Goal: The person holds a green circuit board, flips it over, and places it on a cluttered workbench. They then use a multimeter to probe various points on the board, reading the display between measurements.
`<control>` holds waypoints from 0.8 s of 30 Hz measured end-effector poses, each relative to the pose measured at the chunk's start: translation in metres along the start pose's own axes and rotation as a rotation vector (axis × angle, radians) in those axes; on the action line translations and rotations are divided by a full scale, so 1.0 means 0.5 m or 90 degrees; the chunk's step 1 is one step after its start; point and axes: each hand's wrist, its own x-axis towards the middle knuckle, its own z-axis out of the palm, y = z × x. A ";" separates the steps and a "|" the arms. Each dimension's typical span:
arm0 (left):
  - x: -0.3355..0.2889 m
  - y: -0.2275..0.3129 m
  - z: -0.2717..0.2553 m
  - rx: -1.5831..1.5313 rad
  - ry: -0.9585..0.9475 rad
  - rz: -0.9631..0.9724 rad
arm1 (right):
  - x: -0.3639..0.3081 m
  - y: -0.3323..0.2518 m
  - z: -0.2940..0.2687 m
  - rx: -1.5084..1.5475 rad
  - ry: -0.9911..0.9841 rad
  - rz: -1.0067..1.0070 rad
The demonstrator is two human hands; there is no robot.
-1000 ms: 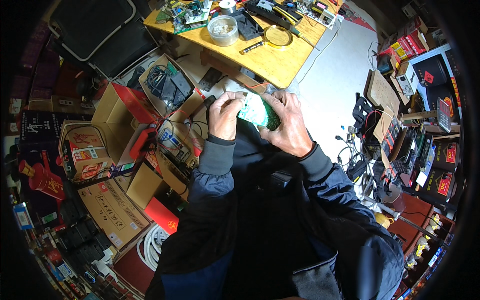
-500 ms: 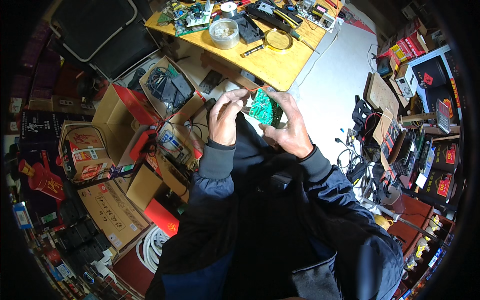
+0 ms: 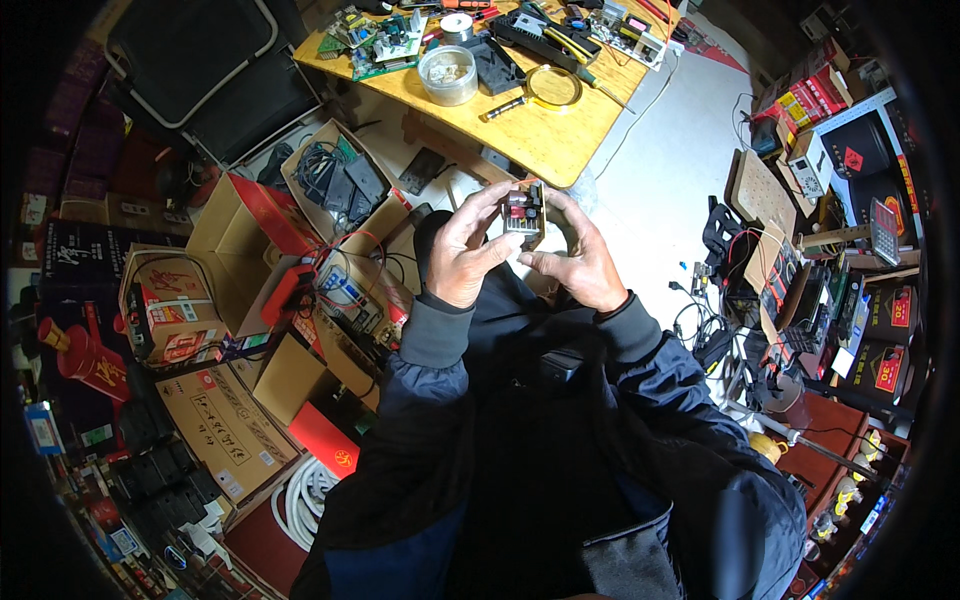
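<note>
Between my hands, just below the table's near corner, is a small circuit board [image 3: 523, 216]. It shows dark and reddish parts and a silvery, finned-looking piece. My left hand [image 3: 466, 250] is closed on its left side, with the thumb at the lower edge. On the other side, my right hand [image 3: 585, 258] curls round the right edge with fingers and thumb. The board's green soldered face is turned out of sight. An orange wire runs by its top edge.
Ahead stands a wooden table [image 3: 560, 150] bearing a magnifying glass [image 3: 554, 87], a clear round tub [image 3: 447, 77], a screwdriver [image 3: 607, 92] and other boards. Open cartons [image 3: 240, 225] crowd the left. Cables [image 3: 700, 320] and stacked electronics lie right, and a black chair [image 3: 190, 65] stands far left.
The board has been turned over, from its green soldered face to its component side. My left hand has moved right and closed on it; my right hand stays nearly in place.
</note>
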 end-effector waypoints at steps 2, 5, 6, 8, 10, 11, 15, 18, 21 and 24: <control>0.000 0.006 0.006 0.079 0.009 0.024 | -0.002 -0.003 0.001 0.040 -0.020 0.018; 0.005 0.014 0.014 0.236 0.019 0.103 | -0.002 -0.011 0.005 0.057 -0.008 0.011; 0.007 0.017 0.017 0.295 0.021 0.132 | -0.002 -0.014 0.003 0.059 -0.008 0.005; 0.007 0.026 0.022 0.396 0.028 0.179 | 0.000 -0.019 -0.003 0.063 -0.007 -0.014; 0.005 0.035 0.028 0.480 0.037 0.224 | 0.002 -0.020 -0.009 0.084 -0.024 -0.016; 0.005 0.038 0.031 0.487 0.037 0.220 | 0.003 -0.019 -0.013 0.094 -0.033 -0.017; 0.006 0.045 0.038 0.502 0.033 0.219 | 0.004 -0.015 -0.030 0.072 -0.043 -0.016; 0.008 0.047 0.040 0.507 0.019 0.222 | 0.004 -0.011 -0.036 0.080 -0.041 -0.016; 0.016 0.049 0.040 0.520 0.004 0.245 | 0.000 -0.007 -0.035 0.097 -0.017 -0.024; 0.023 0.048 0.041 0.540 0.007 0.273 | 0.003 0.000 -0.032 0.125 0.012 -0.038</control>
